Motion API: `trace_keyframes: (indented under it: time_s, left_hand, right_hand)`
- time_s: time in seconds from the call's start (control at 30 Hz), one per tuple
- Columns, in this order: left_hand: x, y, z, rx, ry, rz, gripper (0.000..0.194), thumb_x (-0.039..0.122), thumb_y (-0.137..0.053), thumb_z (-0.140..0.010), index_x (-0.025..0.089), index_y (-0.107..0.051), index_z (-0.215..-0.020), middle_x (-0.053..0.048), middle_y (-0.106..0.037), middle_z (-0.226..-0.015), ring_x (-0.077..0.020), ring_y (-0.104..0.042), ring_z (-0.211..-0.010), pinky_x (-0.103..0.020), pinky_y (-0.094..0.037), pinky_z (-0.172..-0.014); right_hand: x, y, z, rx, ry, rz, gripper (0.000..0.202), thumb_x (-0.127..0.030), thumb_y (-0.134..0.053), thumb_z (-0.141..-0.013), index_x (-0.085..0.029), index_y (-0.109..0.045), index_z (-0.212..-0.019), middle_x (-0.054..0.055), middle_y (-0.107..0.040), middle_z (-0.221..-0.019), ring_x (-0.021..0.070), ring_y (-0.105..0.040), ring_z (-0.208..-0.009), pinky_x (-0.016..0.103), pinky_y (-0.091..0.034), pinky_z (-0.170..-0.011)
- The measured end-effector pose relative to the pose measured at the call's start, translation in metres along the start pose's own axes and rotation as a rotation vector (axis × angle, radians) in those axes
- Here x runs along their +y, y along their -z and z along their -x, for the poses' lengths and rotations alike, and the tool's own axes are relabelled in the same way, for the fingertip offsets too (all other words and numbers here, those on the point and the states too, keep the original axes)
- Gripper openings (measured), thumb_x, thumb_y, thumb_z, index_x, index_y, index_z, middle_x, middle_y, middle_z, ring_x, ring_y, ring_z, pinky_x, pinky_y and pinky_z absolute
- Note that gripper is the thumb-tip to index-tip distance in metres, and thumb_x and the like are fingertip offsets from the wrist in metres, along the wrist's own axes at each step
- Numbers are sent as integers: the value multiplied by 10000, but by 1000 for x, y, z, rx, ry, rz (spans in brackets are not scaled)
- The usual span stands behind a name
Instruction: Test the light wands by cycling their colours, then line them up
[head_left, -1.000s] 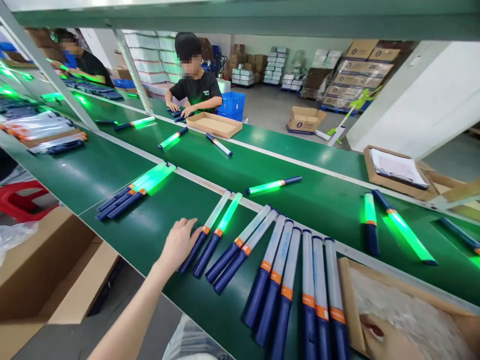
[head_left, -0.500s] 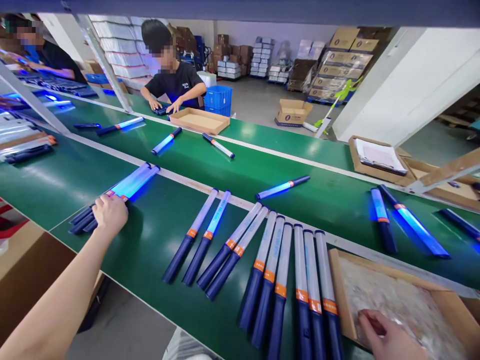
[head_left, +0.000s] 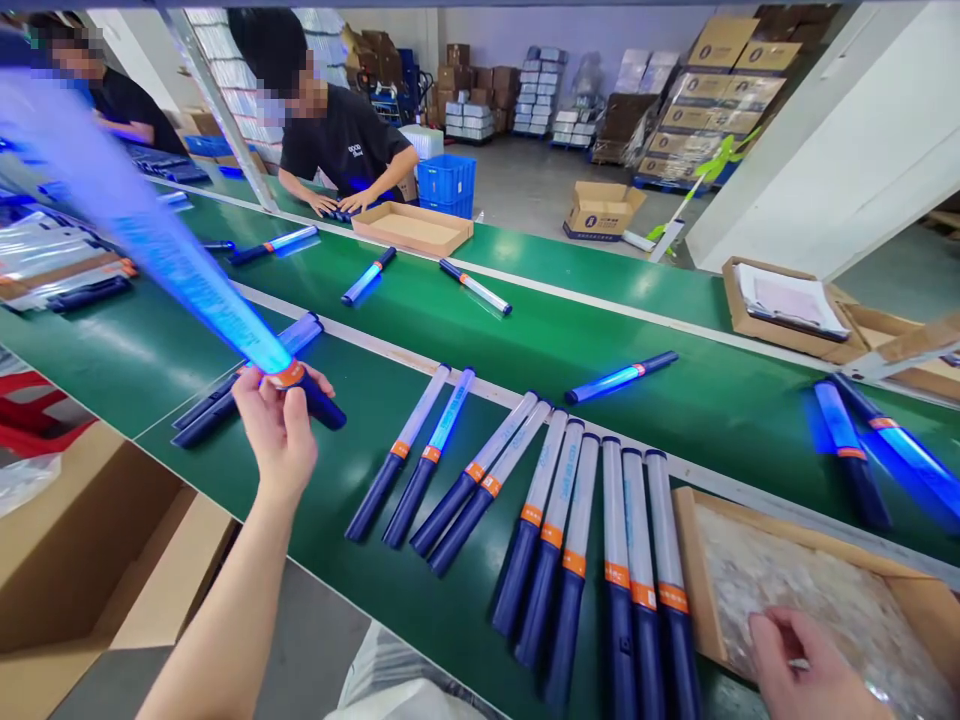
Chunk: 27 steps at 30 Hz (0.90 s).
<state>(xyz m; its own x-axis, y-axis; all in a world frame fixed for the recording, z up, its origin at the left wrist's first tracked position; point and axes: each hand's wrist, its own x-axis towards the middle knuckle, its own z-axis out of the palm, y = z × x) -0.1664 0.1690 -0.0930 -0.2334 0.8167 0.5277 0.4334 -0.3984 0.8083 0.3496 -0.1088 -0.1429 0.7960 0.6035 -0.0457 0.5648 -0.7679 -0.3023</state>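
My left hand grips a lit blue light stick near its orange band, its glowing tube raised toward the upper left. Beneath and behind it, other sticks lie on the green bench. My right hand is at the cardboard tray of small clear plastic pieces, fingers pinched together; what they hold is too small to name. Between my hands a row of light sticks lies side by side, navy handles toward me, one of them glowing.
Several light sticks lie on the green belt beyond a white rail. Across it a person in a black shirt handles sticks beside a shallow carton. An open cardboard box stands at lower left, a clipboard tray at right.
My left hand has lifted a glowing stick off the bench group and moved right. My right hand stays at the tray. Sticks on the belt have shifted right in view.
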Motion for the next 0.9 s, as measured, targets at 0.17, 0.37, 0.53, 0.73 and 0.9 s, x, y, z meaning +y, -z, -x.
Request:
trace_keyframes:
  time_s: [0.17, 0.37, 0.53, 0.73, 0.9]
  left_hand:
    - [-15, -25, 19, -51, 0, -56, 427, 551, -632, -983, 191, -477, -1154, -73, -642, -992, -250, -691, -917, -471, -603, -929]
    - [-25, -20, 18, -84, 54, -58, 330, 368, -647, -971, 165, -508, -1190, -84, -677, -981, -252, -697, -937, -465, -583, -938]
    - [27, -22, 28, -6, 108, 109, 319, 373, -674, -950, 240, -450, -1134, 5, -595, -958, -155, -604, -690, -342, -546, -694]
    - [115, -35, 65, -181, 416, 495, 206, 355, -751, -931, 260, -657, -1088, 16, -657, -872, -135, -547, -567, -281, -472, -513]
    - [151, -50, 100, -389, 408, 428, 453, 327, -838, -886, 274, -677, -1307, -12, -725, -950, -156, -645, -651, -285, -554, -593]
  right_hand:
    - [8, 2, 3, 32, 13, 8, 518, -699, -405, -854, -274, -668, -991, 132, -693, -789, 320, -643, -673, 381, -379, -573]
    - [-12, 12, 11, 195, 45, -153, 456, -668, -498, -797, -245, -667, -824, 104, -685, -745, 258, -587, -637, 357, -351, -603]
    - [-42, 16, 20, 246, 153, -547, 491, -670, -624, -755, -183, -692, -770, 89, -717, -737, 200, -622, -652, 307, -468, -631]
    - [-55, 9, 21, 159, 205, -571, 558, -687, -580, -917, -164, -759, -995, 110, -791, -1001, 196, -710, -792, 308, -584, -765]
    - [-34, 0, 4, 185, 144, -328, 561, -679, -542, -892, -156, -725, -801, 142, -733, -778, 234, -650, -695, 351, -525, -695]
